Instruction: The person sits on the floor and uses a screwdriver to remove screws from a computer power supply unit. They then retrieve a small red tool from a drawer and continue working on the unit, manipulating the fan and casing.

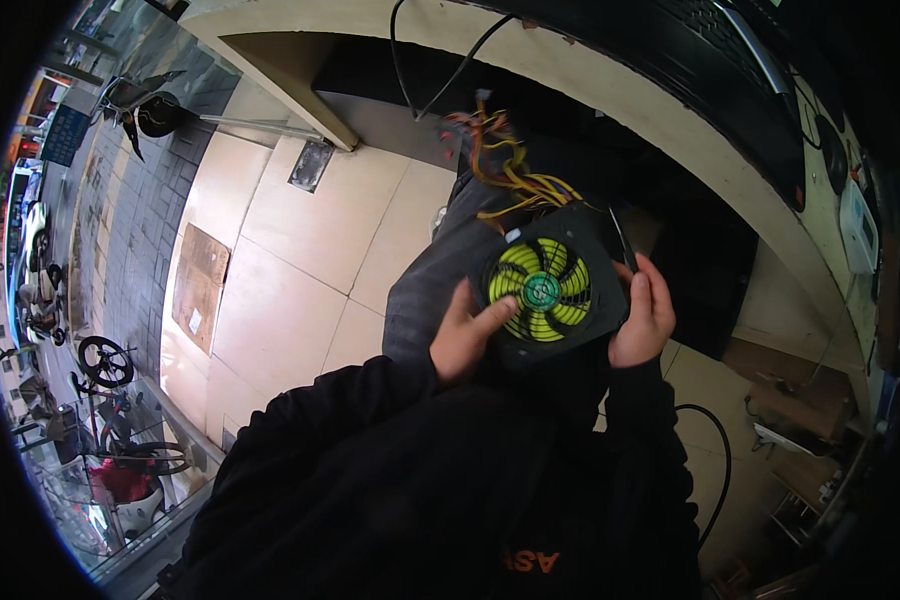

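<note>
A black computer power supply unit [606, 307] rests over my lap with its fan side facing up. Yellow-green blades of its fan [541, 291] show behind a wire grille, around a green hub. My left hand [461, 337] grips the unit's left side, its thumb lying over the grille. At the opposite side, my right hand [645, 319] pinches a slim dark pointed tool [624, 238] between thumb and fingers, right against the unit's edge. Whether this tool is tweezers or a screwdriver is unclear. A bundle of yellow, red and orange cables [525, 176] with connectors spills from the unit's far end.
A pale counter edge [645, 112] curves ahead, with a black case [720, 82] and a white device [859, 225] on it. A black cable [724, 457] loops at the right. Cardboard [201, 281] lies on the tiled floor [300, 285] at left, near bicycles [112, 405] outside.
</note>
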Demonstrator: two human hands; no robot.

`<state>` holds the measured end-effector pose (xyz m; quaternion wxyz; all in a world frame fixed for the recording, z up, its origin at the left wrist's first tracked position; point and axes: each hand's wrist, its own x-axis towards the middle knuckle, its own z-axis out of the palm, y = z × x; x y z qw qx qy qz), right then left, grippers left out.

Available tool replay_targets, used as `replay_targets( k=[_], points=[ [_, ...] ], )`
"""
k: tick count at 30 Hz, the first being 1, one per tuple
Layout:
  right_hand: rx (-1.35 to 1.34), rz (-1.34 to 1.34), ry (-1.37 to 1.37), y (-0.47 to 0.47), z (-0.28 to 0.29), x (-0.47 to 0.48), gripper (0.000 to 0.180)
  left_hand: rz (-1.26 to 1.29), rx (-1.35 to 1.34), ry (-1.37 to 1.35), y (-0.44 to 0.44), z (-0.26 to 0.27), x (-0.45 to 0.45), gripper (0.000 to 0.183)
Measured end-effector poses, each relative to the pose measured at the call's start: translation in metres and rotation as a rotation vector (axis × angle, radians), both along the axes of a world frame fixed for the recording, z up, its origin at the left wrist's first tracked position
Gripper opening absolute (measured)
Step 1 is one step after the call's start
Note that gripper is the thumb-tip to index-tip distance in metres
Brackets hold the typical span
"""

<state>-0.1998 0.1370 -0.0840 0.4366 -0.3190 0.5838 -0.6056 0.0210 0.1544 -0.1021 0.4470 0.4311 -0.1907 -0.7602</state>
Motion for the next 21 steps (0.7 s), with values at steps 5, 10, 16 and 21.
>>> replay_targets(
  k=[5, 10, 16, 21],
  points=[
    [-0.112, 0.044, 0.033, 0.031, 0.023, 0.003, 0.025, -0.125, -0.086, -0.165, -0.059, 0.016, 0.051, 0.077],
    [-0.256, 0.039, 0.187, 0.037, 0.060, -0.011, 0.014, -0.743, -0.430, -0.425, -0.146, 0.069, 0.098, 0.079],
    [-0.210, 0.131, 0.242, 0.019, 0.082, -0.008, 0.010, -1.438, -0.552, -0.692, -0.202, 0.066, 0.037, 0.065],
    [-0.294, 0.185, 0.816, -0.011, 0.066, -0.004, 0.016, -1.522, -0.635, -0.674, -0.199, 0.045, -0.010, 0.052]
  ],
)
